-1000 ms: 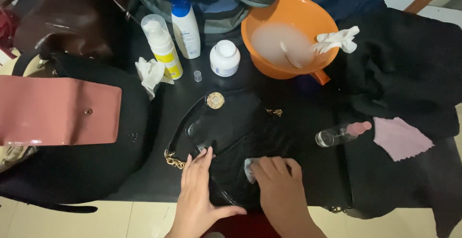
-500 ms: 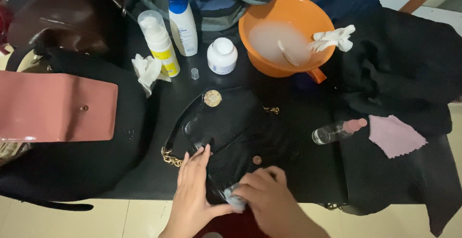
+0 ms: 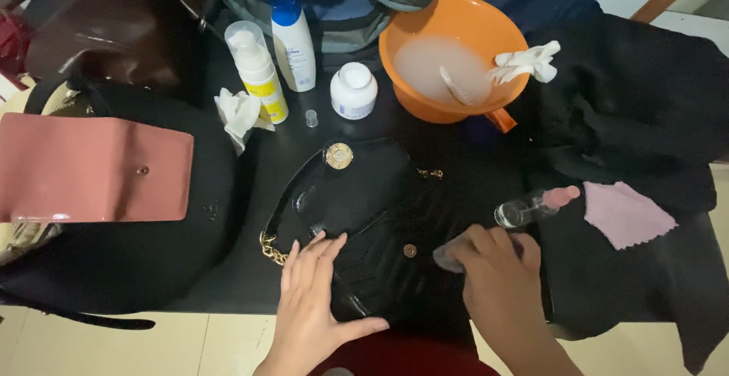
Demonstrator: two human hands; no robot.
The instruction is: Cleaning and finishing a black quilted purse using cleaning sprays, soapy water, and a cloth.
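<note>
Left hand (image 3: 311,300) lay flat, fingers spread, steadying the black handbag (image 3: 364,216); right hand (image 3: 493,270) pinched a small cloth (image 3: 448,257) against it.

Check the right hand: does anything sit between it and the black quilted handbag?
Yes. A small grey cloth lies under the right hand, between its fingers and the black quilted handbag. The left hand rests flat on the bag with nothing visible between.
</note>
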